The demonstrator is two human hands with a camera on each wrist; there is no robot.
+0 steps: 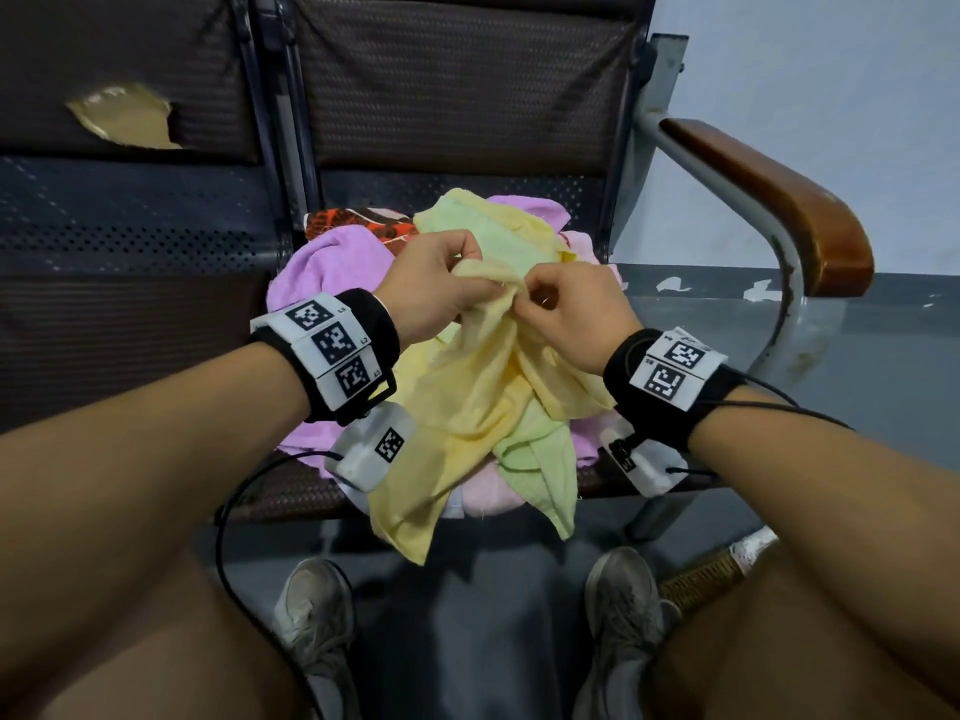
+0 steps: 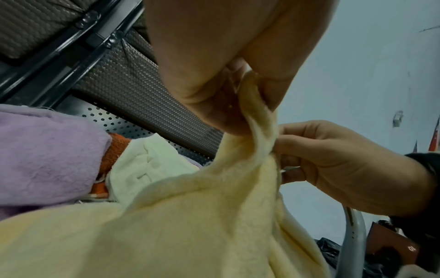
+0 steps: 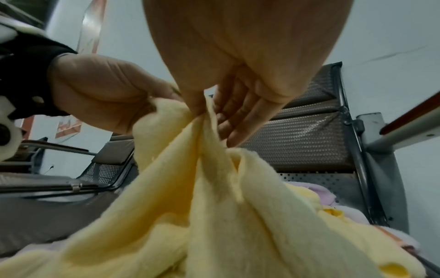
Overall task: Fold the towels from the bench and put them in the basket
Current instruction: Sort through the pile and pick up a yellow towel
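Head view looks down at a pale yellow towel (image 1: 467, 402), soft and rumpled, held up above a heap of towels on the bench seat (image 1: 291, 491). The left hand (image 1: 431, 285) and the right hand (image 1: 571, 314) meet at the towel's top edge, each pinching the cloth between thumb and curled fingers, and the rest hangs down past the seat's front edge. Beneath it lie a light green towel (image 1: 540, 459), a lilac towel (image 1: 327, 262), a pink one and a red patterned cloth (image 1: 363, 226). Only this view shows the wooden armrest (image 1: 769, 200) and the person's grey shoes. Left wrist view shows the towel's thick rolled hem twisting between the left thumb and fingers. Right wrist view shows the right hand's fingers (image 3: 240, 120) lying long against a fold while thumb and forefinger nip it.
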